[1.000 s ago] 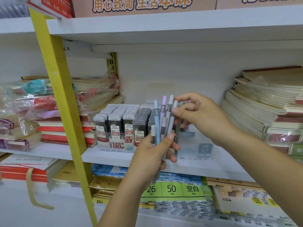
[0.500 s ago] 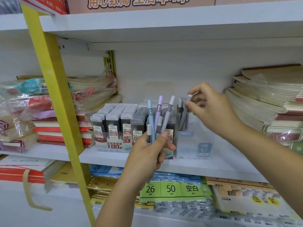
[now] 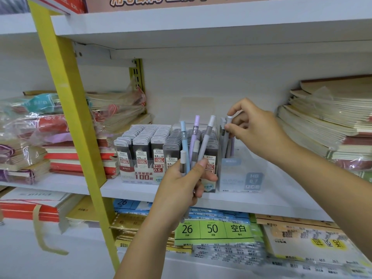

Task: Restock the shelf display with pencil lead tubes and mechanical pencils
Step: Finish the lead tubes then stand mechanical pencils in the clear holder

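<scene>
**Head view: the lead tubes look full, the pencils are not all in yet**

The lead tubes (image 3: 141, 150) stand in tight rows on the white shelf (image 3: 128, 190). I count six rows, three marked 0.5 and three that seem to be 0.7. The pencils in front hide part of the last rows. No gaps show, so that part of the job looks done.

The pencil part looks about half done. The right hand (image 3: 259, 131) pinches the top of one grey pencil (image 3: 227, 137) between thumb and fingertips. The pencil stands upright in the clear box (image 3: 243, 178), just to the right of the lead tubes. A few other pencils stand beside it in the box, maybe three. They overlap, so I cannot be sure of the number.

The left hand (image 3: 185, 184) has its fingers curled round a bunch of pencils (image 3: 205, 139), held up in front of the tubes. I count five in it: one blue, one purple, one grey and two shorter-looking ones with pale tops. I think these five are what is left to put in.

Most of the clear box has no pencils in it, so there is room for them.
</scene>
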